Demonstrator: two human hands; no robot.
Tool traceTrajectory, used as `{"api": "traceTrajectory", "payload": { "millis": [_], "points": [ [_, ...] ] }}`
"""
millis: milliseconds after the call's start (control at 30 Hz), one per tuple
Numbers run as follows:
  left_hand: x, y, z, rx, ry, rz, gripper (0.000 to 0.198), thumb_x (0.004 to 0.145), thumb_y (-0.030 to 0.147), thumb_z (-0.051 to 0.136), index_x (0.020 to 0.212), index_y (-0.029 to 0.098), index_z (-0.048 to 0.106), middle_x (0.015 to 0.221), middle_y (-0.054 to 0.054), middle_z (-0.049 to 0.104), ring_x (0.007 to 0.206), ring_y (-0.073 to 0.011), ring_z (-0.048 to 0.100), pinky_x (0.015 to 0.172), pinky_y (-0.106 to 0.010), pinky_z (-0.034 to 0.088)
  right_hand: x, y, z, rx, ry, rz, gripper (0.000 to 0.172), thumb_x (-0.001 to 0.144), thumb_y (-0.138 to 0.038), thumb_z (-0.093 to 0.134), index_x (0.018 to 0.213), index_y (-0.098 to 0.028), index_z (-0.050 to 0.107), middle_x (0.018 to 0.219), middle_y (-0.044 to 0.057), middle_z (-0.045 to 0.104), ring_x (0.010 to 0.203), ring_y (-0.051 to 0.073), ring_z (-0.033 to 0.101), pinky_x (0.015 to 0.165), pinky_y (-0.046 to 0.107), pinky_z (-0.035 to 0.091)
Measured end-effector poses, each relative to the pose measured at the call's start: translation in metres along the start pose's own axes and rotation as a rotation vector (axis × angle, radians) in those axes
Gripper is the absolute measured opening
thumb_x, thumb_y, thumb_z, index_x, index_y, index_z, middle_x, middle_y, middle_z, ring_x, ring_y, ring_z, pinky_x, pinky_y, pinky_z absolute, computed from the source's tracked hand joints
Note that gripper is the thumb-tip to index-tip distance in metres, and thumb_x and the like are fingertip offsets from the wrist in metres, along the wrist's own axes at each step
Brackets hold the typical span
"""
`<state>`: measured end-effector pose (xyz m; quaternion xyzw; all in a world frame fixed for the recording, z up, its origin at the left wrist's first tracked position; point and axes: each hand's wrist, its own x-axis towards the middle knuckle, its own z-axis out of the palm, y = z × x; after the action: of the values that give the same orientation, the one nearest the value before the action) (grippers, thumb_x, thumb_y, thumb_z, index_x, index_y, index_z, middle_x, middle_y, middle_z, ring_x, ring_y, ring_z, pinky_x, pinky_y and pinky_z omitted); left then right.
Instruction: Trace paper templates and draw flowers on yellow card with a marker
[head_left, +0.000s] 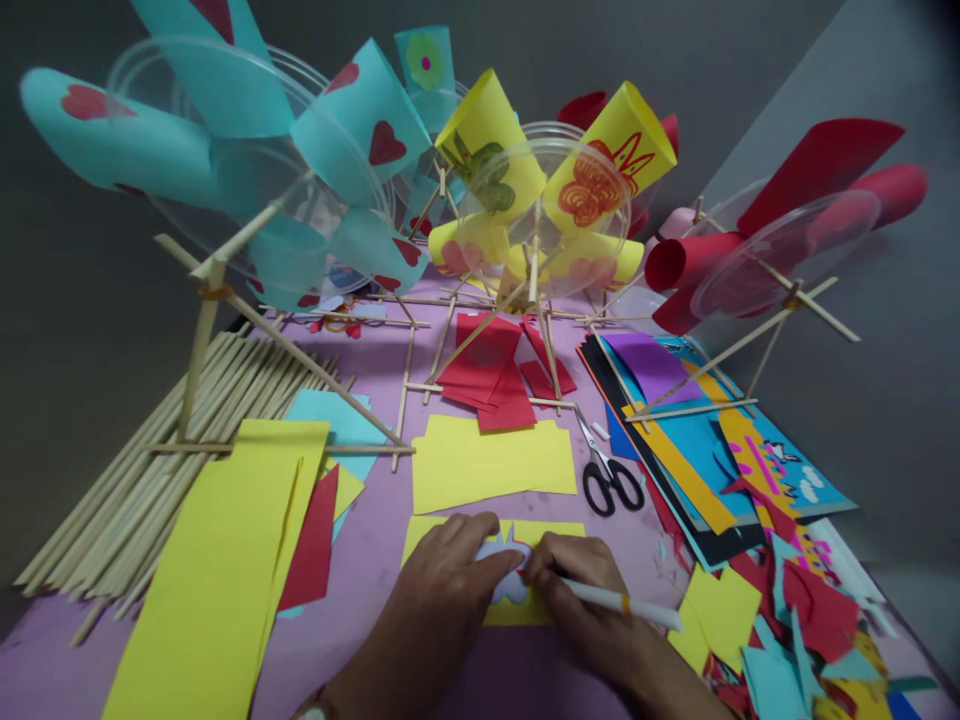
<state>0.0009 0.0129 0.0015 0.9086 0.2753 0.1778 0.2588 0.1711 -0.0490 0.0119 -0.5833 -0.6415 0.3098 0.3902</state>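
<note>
A pale blue-white paper cutout, shaped like a butterfly (512,588), lies on a yellow paper strip (566,530) near the table's front edge. My left hand (446,570) holds it down, thumb across its middle and fingers bent at its left side. In my right hand (577,580) is a white marker pen (630,604), gripped close to its tip. The tip is hidden behind my fingers, at the cutout's right edge. Some red shows along that edge. Just beyond lies another yellow paper piece (487,470), with black-handled scissors (611,485) to its right.
Pinwheel-like models on stick frames stand behind: blue (360,130), yellow (491,150) and red (821,175). A pile of wooden sticks (172,440) and long yellow sheets (210,560) lie left. Red paper pieces (487,365) sit mid-table. Coloured scraps (817,610) crowd the right.
</note>
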Motion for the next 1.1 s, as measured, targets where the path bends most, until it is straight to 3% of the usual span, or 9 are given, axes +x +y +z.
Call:
{"api": "traceTrajectory", "payload": {
  "millis": [633,1100],
  "points": [
    [-0.0004,0.0033,-0.0039,-0.013,-0.03,-0.029,0.025,0.083,0.009,0.061,0.101,0.026,0.062,0.103,-0.005,0.056,0.092,-0.0223,0.054,0.077,-0.038,0.048,0.0017,-0.0028,-0.0014,-0.065,-0.027,-0.018,0.024,0.082,-0.017,0.039,0.061,-0.02,0.051,0.053,-0.002,0.053,0.048,0.011,0.051,0.05,0.022,0.035],
    [-0.0026,-0.001,0.0022,-0.005,0.031,0.017,0.033,0.082,0.004,0.059,0.106,0.026,0.062,0.106,-0.006,0.056,0.094,-0.0237,0.054,0.077,-0.039,0.048,0.0,0.0012,-0.0019,-0.052,-0.031,-0.016,0.024,0.081,-0.016,0.04,0.06,-0.02,0.05,0.053,-0.002,0.051,0.048,0.012,0.05,0.05,0.022,0.034]
  ]
}}
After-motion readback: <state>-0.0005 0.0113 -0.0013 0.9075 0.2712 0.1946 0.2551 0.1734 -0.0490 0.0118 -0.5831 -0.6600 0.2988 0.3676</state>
